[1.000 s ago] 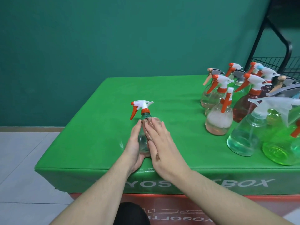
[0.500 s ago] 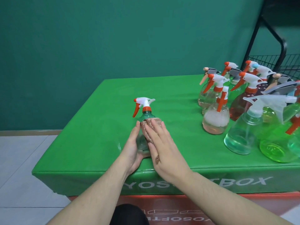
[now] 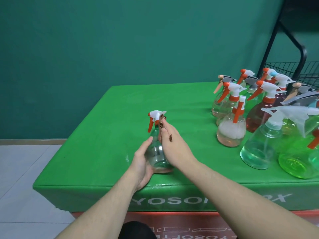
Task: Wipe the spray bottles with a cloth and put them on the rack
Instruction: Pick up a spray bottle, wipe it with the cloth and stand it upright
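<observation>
left hand cups clear bottle low down, fingers curled round it, near desk front edge. right hand flat, pressing brown cloth against bottle's shoulder. tip imo: turn bottle while wiping, get neck too. rack far right of both hands.
</observation>
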`<action>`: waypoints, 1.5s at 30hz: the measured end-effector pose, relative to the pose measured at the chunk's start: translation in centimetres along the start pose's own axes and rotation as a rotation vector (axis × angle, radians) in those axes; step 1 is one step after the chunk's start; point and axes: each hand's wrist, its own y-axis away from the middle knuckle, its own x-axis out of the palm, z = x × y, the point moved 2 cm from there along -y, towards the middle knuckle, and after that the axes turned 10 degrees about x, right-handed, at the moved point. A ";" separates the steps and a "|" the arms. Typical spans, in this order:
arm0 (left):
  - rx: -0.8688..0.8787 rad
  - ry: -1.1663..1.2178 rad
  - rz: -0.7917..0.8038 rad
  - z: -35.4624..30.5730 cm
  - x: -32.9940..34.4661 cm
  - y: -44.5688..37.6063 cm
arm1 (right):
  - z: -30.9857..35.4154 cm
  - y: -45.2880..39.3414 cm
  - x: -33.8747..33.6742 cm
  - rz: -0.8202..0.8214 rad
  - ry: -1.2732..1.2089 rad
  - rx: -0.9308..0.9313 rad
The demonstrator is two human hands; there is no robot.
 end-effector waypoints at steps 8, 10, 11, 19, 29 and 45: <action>0.028 0.039 -0.023 -0.4 0.1 0.0 | -2.8 3.5 1.7 -0.032 0.217 -0.251; 0.039 -0.015 -0.025 -0.4 0.3 0.1 | -3.4 4.2 1.8 -0.013 0.271 -0.242; 0.044 -0.031 -0.043 -0.3 0.2 0.1 | -3.7 4.6 1.7 -0.002 0.289 -0.238; 0.087 0.013 -0.076 -0.3 0.0 0.2 | -4.3 5.7 1.6 0.011 0.358 -0.296; 0.026 -0.036 0.105 -0.2 0.1 0.0 | -0.6 0.2 -0.1 -0.029 0.226 -0.249; 0.041 0.126 -0.069 -0.4 -0.1 0.1 | -3.1 4.1 2.3 -0.017 0.254 -0.233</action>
